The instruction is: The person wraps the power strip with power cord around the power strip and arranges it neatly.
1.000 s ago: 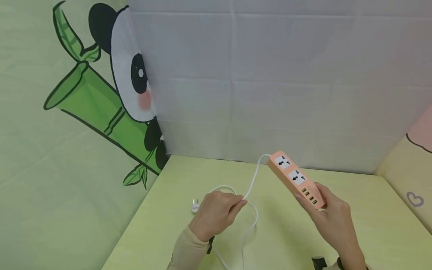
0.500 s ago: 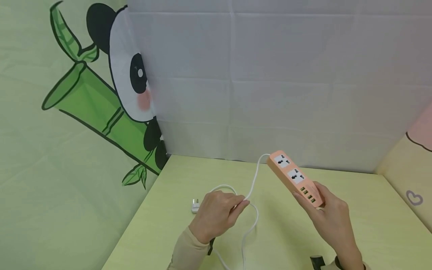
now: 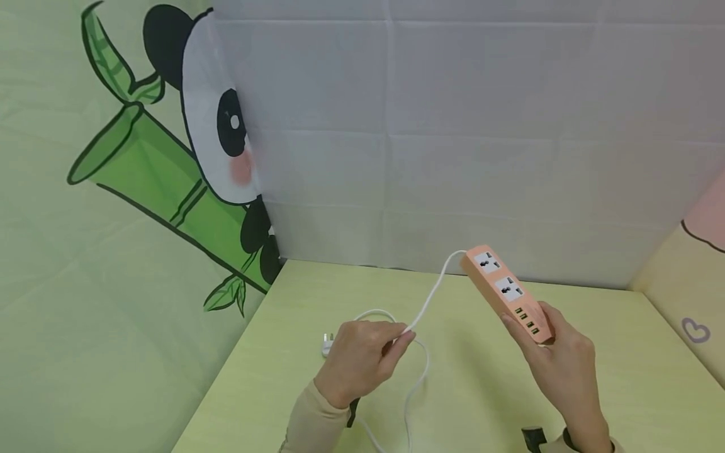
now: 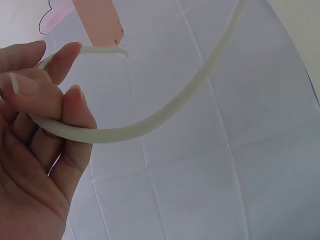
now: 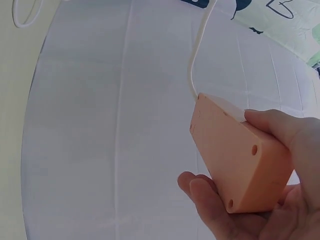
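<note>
My right hand (image 3: 566,358) grips the near end of an orange power strip (image 3: 498,283), tilted above the table with its sockets and several USB ports facing up. In the right wrist view, the thumb lies along one edge of the strip (image 5: 235,155) and fingers curl beneath. A white power cord (image 3: 436,286) runs from the strip's far end to my left hand (image 3: 365,358), which pinches it between thumb and fingers. The cord (image 4: 150,122) passes through the curled fingers in the left wrist view. Partly hidden behind the left hand is the white plug (image 3: 328,345), prongs upward.
The pale yellow-green table (image 3: 640,365) backs onto a white sheet (image 3: 476,126). At left hangs a green cloth (image 3: 68,302) with a panda and bamboo print. Slack cord loops lie on the table around the left hand and run off the near edge of view.
My right hand has moved the power strip slightly right and up. The stretch of cord between the hands is straighter. The left hand has barely shifted.
</note>
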Demonstrator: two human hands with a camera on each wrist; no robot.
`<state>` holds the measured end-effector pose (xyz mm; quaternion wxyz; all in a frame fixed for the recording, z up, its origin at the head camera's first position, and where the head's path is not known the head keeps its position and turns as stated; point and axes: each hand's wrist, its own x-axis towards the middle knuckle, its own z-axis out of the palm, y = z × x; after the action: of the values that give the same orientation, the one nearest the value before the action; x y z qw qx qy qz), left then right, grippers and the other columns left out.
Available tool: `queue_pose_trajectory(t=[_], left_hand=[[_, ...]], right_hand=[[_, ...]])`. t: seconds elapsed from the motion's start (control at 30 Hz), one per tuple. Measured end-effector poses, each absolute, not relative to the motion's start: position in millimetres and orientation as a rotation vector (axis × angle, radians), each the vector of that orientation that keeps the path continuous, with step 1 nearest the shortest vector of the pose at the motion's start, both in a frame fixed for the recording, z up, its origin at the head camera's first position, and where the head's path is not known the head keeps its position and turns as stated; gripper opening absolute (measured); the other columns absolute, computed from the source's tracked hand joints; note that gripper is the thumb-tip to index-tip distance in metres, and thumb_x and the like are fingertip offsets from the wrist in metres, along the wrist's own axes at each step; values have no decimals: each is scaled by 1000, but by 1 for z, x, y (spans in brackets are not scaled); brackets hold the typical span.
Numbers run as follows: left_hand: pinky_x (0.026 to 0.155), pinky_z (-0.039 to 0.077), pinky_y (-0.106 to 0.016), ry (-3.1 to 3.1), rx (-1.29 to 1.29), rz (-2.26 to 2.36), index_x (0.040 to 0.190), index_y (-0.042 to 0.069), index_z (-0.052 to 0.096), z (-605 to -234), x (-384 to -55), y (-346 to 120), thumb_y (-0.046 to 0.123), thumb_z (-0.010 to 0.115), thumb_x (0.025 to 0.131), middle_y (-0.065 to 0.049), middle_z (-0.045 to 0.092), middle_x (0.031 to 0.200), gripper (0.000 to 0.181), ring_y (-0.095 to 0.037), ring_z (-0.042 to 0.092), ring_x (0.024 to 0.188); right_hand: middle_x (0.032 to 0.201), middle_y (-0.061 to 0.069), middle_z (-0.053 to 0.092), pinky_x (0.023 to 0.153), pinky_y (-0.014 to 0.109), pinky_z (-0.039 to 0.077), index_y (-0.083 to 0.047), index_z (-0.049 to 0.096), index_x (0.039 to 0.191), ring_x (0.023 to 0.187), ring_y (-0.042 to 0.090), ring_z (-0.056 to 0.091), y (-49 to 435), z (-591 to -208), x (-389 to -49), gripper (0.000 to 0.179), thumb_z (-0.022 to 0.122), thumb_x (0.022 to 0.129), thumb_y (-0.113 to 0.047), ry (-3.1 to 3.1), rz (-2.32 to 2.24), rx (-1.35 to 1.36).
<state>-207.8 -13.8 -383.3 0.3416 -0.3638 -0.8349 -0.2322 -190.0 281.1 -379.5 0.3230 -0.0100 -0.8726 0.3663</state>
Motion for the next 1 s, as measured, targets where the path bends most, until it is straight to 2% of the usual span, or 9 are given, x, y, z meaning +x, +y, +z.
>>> queue_pose_trajectory(t=[0.27,0.5,0.67,0.73,0.8,0.9,0.97,1.0], left_hand=[[49,19,-7,-2164,-893,-655,67,22,58,-386,-210,-23,21,70,96,13,38,55,31,6,27,51],[48,25,-6,-2149,-840,-681,75,19,67,-386,-210,-29,21,74,92,15,50,56,18,8,33,49],[50,27,-7,-2133,-821,-685,72,20,64,-386,-210,-30,23,72,94,14,48,57,23,5,35,51],[51,29,-8,-2129,-841,-714,71,21,61,-385,-210,-30,24,69,96,14,48,57,27,3,37,53],[52,29,-8,-2126,-869,-746,71,22,58,-385,-210,-30,24,66,99,14,47,58,29,3,37,54],[49,26,-8,-2126,-896,-781,74,22,58,-383,-209,-31,22,62,101,14,44,58,28,5,33,51],[47,24,-7,-2128,-906,-798,76,22,60,-383,-209,-31,20,61,102,14,44,58,26,6,30,50],[47,24,-7,-2129,-910,-806,77,21,61,-382,-209,-31,19,61,102,14,44,58,25,7,30,49]], right_hand=[[89,13,74,53,12,39,-5,69,119,60,-6,50,278,-380,-186,45,86,81,-24,-2254,966,-48],[91,14,75,52,9,41,-4,69,118,62,-13,48,275,-378,-183,45,88,79,-19,-2196,968,-13],[87,14,74,53,7,41,-2,70,116,62,-18,47,277,-377,-181,44,88,78,-14,-2121,953,10],[83,7,73,54,6,41,-3,70,115,61,-17,48,278,-377,-181,43,89,77,-14,-2102,953,-4],[84,7,73,55,6,41,-2,70,116,62,-18,48,279,-378,-181,44,89,77,-13,-2086,956,-10],[86,10,74,57,4,41,-1,70,117,65,-21,48,282,-378,-181,46,89,76,-12,-2077,958,-12],[89,19,75,58,3,40,1,69,119,68,-24,47,283,-378,-181,48,89,76,-10,-2070,959,-4],[89,19,75,58,3,40,1,70,119,68,-24,47,283,-378,-181,49,89,76,-10,-2070,957,-7]])
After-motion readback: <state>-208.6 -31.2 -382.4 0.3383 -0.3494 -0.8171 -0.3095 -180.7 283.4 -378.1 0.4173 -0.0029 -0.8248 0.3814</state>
